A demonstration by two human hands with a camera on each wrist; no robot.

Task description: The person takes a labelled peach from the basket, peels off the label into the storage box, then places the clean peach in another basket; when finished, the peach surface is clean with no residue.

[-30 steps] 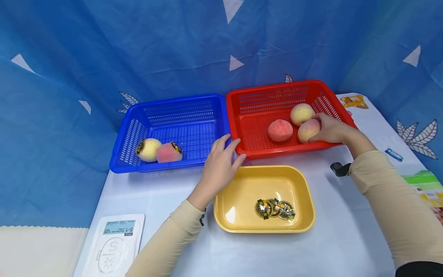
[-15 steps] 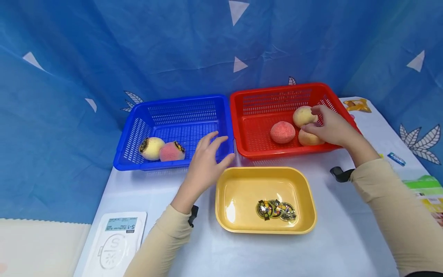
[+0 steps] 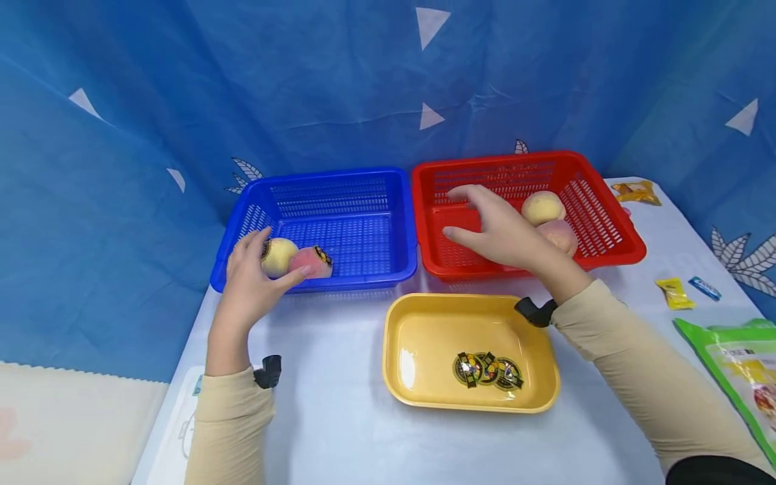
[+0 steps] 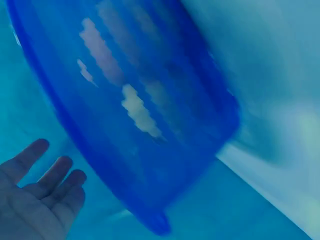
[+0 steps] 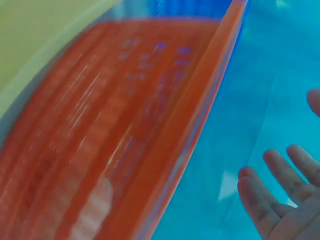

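Note:
My left hand (image 3: pixel 250 286) hovers at the left front corner of the blue basket (image 3: pixel 370 278), fingers spread beside a pale yellow peach (image 3: pixel 281 256) with a black label. Against that peach lies a pink peach (image 3: pixel 312 263), also labelled. Over the left part of the red basket (image 3: pixel 455 275) my right hand (image 3: pixel 500 229) hangs with thumb and fingers apart, holding nothing. Two peaches show behind it: a pale yellow peach (image 3: pixel 543 207) and a pinkish peach (image 3: pixel 559 236). The redder peach is hidden under this hand. Both wrist views show loose, extended fingers near basket walls.
A yellow tray (image 3: pixel 418 377) in front of the baskets holds several round black-and-gold stickers (image 3: pixel 488 370). Small wrapped sweets (image 3: pixel 674 294) and a green-edged bag (image 3: pixel 742 377) lie at the right. My left sleeve partly covers a white device (image 3: pixel 176 431).
My right hand has let go of the pinkish peach and moved left across the red basket. My left hand has moved left from between the baskets to the blue basket's peaches.

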